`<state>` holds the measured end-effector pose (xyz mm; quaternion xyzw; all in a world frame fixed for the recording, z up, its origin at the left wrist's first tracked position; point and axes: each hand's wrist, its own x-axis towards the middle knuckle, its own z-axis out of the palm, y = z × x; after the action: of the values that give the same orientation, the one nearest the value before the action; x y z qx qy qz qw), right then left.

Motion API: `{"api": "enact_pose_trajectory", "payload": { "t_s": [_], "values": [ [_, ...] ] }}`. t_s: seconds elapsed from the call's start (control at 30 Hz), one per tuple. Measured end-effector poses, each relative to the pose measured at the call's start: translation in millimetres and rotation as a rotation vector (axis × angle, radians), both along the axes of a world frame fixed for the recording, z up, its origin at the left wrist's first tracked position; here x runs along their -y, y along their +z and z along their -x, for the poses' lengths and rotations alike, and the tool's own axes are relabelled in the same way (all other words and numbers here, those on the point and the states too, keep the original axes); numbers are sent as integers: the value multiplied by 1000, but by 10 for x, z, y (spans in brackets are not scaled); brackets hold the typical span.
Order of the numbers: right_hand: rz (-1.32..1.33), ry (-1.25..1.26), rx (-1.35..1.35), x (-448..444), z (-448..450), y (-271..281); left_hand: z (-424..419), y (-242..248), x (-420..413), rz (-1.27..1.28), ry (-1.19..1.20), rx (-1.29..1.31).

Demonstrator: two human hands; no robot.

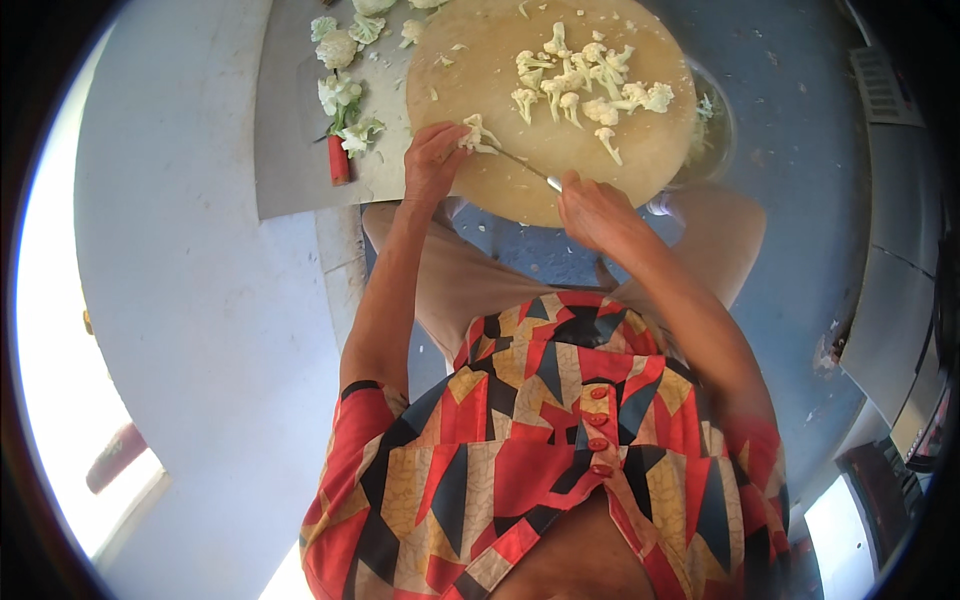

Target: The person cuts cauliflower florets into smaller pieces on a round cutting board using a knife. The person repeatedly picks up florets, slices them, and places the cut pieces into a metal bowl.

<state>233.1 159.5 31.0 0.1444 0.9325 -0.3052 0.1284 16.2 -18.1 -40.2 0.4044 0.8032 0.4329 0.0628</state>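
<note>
On a round cutting board (547, 82), my left hand (436, 160) pinches a cauliflower floret (476, 133) near the left edge. My right hand (596, 206) grips the handle of a knife (525, 165), whose thin blade reaches to that floret's stem. Several cut cauliflower florets (574, 79) lie in a loose group on the upper right of the board. One floret (609, 145) rests a little apart, below the group. Small crumbs are scattered over the board.
Left of the board, a grey sheet (289, 161) bears cauliflower pieces (337, 49), trimmings with leaves (340, 94) and a red-handled tool (339, 160). A clear container (709, 127) with green scraps stands beside the board's right edge, partly hidden. My knees are below the board.
</note>
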Motion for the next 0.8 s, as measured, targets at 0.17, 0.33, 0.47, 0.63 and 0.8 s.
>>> {"api": "enact_pose_trajectory", "payload": {
  "t_s": [0.17, 0.33, 0.47, 0.63, 0.8],
  "values": [
    [2, 7, -21, 23, 15, -359, -71, 149, -81, 89, 82, 160],
    [90, -216, 40, -135, -186, -136, -82, 145, -131, 72, 56, 111],
    [113, -130, 42, -146, -294, 80, -111, 293, -347, 13, -26, -17],
    [67, -94, 10, -117, -278, 172, -23, 265, -429, 51, -88, -105],
    [89, -95, 15, -111, -188, 219, 37, 279, -458, 90, -92, -84]
  ]
}}
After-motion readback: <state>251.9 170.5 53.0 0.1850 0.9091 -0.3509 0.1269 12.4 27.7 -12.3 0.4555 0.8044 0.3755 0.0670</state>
